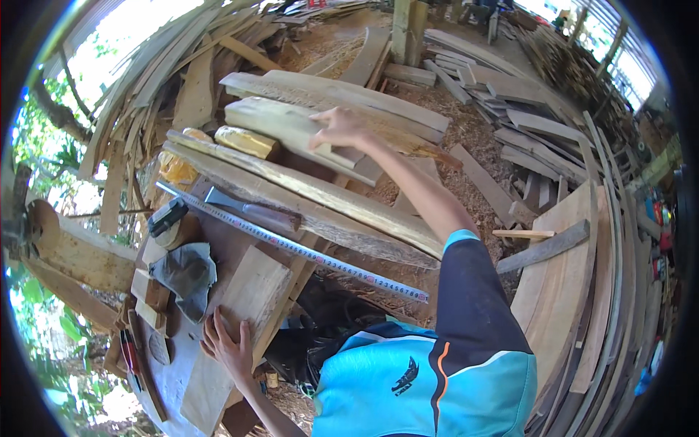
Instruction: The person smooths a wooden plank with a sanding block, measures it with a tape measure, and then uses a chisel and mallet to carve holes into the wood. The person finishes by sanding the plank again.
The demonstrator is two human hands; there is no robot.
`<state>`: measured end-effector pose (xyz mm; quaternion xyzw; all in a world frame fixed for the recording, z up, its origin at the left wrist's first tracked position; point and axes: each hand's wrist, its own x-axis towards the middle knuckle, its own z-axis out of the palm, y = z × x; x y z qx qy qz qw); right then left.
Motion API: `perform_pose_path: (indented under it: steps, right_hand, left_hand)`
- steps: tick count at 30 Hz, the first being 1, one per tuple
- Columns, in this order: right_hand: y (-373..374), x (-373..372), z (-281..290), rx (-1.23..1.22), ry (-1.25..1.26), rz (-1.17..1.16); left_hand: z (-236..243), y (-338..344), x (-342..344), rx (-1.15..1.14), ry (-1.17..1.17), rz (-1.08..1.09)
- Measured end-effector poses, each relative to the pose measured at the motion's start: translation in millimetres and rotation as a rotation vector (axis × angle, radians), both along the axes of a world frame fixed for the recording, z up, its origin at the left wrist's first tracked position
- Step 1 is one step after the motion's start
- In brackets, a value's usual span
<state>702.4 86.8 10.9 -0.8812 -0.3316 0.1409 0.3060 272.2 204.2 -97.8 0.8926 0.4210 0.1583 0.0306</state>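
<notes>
My left hand (229, 346) lies with fingers spread on a pale flat board (255, 291) at the near edge of the workbench. My right arm reaches forward over the beams, and my right hand (340, 128) is at a light wooden plank (273, 119), fingers apart; whether it presses on the wood I cannot tell. Between the hands, an extended tape measure (320, 258) runs diagonally across the bench and past its edge. Beside the tape is a chisel (251, 211) with a wide metal blade. Two long rough-edged beams (313, 189) lie beyond it.
A dark tape case or tool (167, 217) and a grey cloth (186, 277) sit on the bench (171, 382). Red-handled tool (129, 353) lies at left. Stacked planks (561, 269) stand at right, more boards (156, 65) at far left. A post (409, 33) rises at the back.
</notes>
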Motion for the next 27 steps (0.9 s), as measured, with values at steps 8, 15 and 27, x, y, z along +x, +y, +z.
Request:
perform_pose_path:
  steps: [8, 15, 27]
  right_hand:
    - [-32.4, -33.3, 17.3, 0.694, 0.884, -0.141]
    - [-66.1, -99.1, 20.5, 0.506, 0.607, -0.149]
    - [18.7, -236.1, 9.9, 0.294, 0.201, 1.078]
  left_hand:
    - [11.5, -3.5, 5.0, -0.038, -0.071, -0.025]
    - [12.2, -1.8, -2.7, -0.121, -0.399, -0.106]
    - [121.8, -19.6, -49.4, 0.146, 0.138, -0.151]
